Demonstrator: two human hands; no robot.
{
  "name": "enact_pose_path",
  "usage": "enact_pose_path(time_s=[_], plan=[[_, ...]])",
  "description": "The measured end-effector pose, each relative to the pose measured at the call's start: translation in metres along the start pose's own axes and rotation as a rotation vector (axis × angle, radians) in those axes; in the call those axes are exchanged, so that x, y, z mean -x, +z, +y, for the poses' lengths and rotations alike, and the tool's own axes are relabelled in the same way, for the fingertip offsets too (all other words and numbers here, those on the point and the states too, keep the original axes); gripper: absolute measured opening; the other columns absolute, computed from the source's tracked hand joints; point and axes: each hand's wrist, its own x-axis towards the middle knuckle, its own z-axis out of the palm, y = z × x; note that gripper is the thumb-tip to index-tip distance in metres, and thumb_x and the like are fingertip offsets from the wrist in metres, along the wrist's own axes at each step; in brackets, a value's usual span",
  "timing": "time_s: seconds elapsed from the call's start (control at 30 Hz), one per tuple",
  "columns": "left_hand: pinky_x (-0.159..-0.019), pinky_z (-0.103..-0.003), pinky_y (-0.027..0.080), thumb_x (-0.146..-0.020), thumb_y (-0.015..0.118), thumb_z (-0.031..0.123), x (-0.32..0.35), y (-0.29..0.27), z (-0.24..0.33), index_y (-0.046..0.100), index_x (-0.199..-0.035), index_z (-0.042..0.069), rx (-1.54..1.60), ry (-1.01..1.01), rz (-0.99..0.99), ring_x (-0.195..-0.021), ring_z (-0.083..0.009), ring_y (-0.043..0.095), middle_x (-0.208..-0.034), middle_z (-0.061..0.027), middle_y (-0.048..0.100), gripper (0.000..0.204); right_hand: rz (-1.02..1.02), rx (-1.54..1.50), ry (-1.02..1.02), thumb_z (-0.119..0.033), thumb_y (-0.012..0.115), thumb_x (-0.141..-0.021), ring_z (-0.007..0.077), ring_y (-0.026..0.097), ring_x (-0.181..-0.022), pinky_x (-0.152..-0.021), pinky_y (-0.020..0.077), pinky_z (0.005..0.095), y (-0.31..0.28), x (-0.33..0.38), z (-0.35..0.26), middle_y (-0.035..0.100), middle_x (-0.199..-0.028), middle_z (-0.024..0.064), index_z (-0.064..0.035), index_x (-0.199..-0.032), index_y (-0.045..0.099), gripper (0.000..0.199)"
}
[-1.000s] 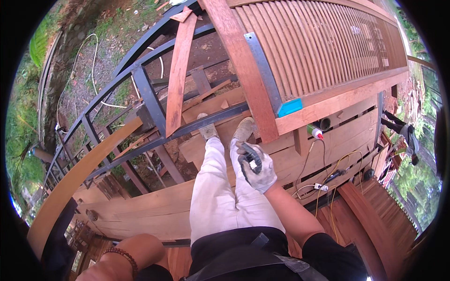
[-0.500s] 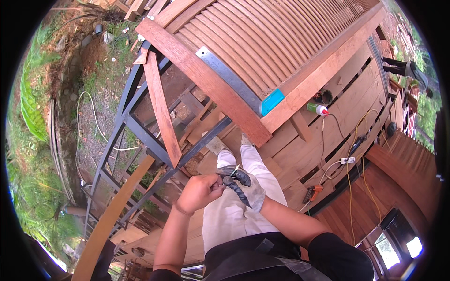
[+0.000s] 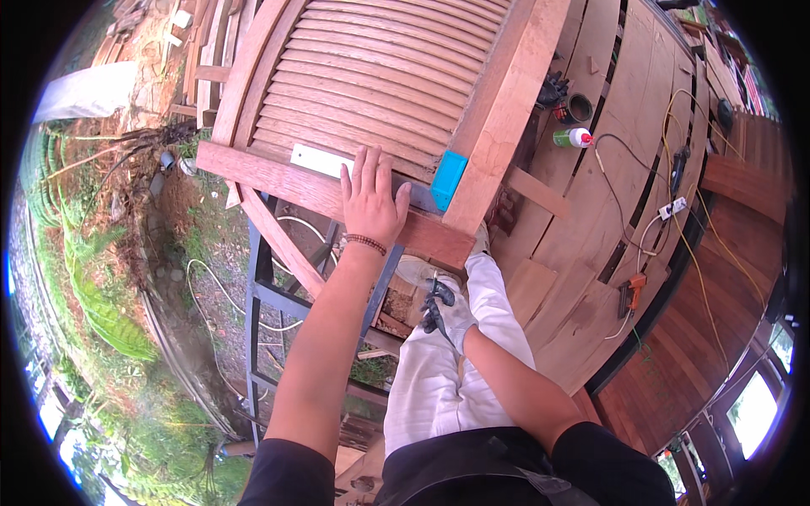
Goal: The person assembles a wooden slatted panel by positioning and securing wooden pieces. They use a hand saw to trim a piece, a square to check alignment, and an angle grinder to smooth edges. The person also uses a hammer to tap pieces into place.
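Observation:
A louvred wooden panel [image 3: 380,84] lies in front of me, with thick rails around its slats. A try square with a turquoise stock [image 3: 450,179] rests on its near corner. The metal blade [image 3: 319,159] runs left along the near rail [image 3: 278,179]. My left hand [image 3: 371,198], bare, lies with fingers stretched over the blade and rail, hiding part of the blade. Lower and to the right, my right hand [image 3: 449,309], in a grey and black glove, is closed on a thin pencil-like stick [image 3: 434,281], of which little shows.
Dark metal framing [image 3: 255,312] stands below the panel at left. On the plank deck at right are an open can [image 3: 577,108], a red-capped bottle [image 3: 573,137], an orange power tool [image 3: 630,293], a white power strip [image 3: 672,208] and several cords.
My left hand has moved from beside the right glove up and forward onto the square's blade. My right hand stays low, holding the stick. The view has shifted.

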Motion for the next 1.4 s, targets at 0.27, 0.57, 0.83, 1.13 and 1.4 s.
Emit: enact_pose_path(time_s=[0.27, 0.57, 0.83, 1.13, 1.4], plan=[[-0.120, -0.058, 0.011, -0.093, 0.053, 0.037, 0.003, 0.020, -0.007, 0.042, -0.142, 0.006, -0.080, -0.016, -0.129, -0.148, -0.0344, 0.023, -0.155, -0.0142, 0.034, 0.058, 0.066, -0.009, -0.104, -0.007, 0.051, -0.099, 0.0243, 0.068, -0.070, -0.062, 0.0588, 0.0369, 0.017, -0.013, -0.022, 0.072, -0.092, 0.0136, 0.0008, -0.114, 0.062, 0.020], [-0.119, -0.059, 0.012, -0.090, 0.055, 0.035, 0.000, 0.016, -0.006, 0.045, -0.138, 0.006, -0.088, -0.016, -0.162, -0.148, -0.0355, 0.024, -0.153, -0.0145, 0.036, 0.057, 0.125, -0.040, -0.368, -0.005, 0.049, -0.099, 0.0220, 0.069, -0.064, -0.054, 0.0554, 0.0355, 0.033, -0.033, -0.018, 0.071, -0.086, 0.0136, -0.0002, -0.115, 0.062, 0.021], [-0.119, -0.059, 0.012, -0.089, 0.055, 0.036, 0.003, 0.016, -0.009, 0.046, -0.137, 0.006, -0.065, -0.019, -0.174, -0.147, -0.0357, 0.026, -0.153, -0.0145, 0.037, 0.057, 0.163, -0.484, -0.082, -0.010, 0.052, -0.100, 0.0232, 0.062, -0.052, -0.044, 0.0481, 0.0357, 0.045, -0.028, -0.022, 0.068, -0.075, 0.0142, -0.0021, -0.101, 0.062, 0.012], [-0.118, -0.060, 0.013, -0.088, 0.056, 0.036, -0.002, 0.022, -0.001, 0.049, -0.134, 0.006, -0.055, -0.030, -0.157, -0.146, -0.0359, 0.028, -0.150, -0.0153, 0.040, 0.056, 0.063, -0.423, -0.182, -0.016, 0.051, -0.102, 0.0262, 0.064, -0.054, -0.049, 0.0526, 0.0358, 0.023, -0.023, -0.039, 0.069, -0.079, 0.0174, -0.0013, -0.110, 0.058, 0.018], [-0.121, -0.052, 0.015, -0.089, 0.055, 0.044, 0.000, -0.010, -0.006, 0.052, -0.134, 0.001, 0.027, -0.108, -0.242, -0.147, -0.0317, 0.026, -0.154, -0.0169, 0.036, 0.062, -0.032, -0.299, -0.123, -0.032, 0.047, -0.103, 0.0110, 0.046, -0.046, -0.036, 0.0336, 0.0285, 0.007, -0.058, -0.001, 0.051, -0.060, -0.0024, -0.0136, -0.120, 0.061, 0.028]])
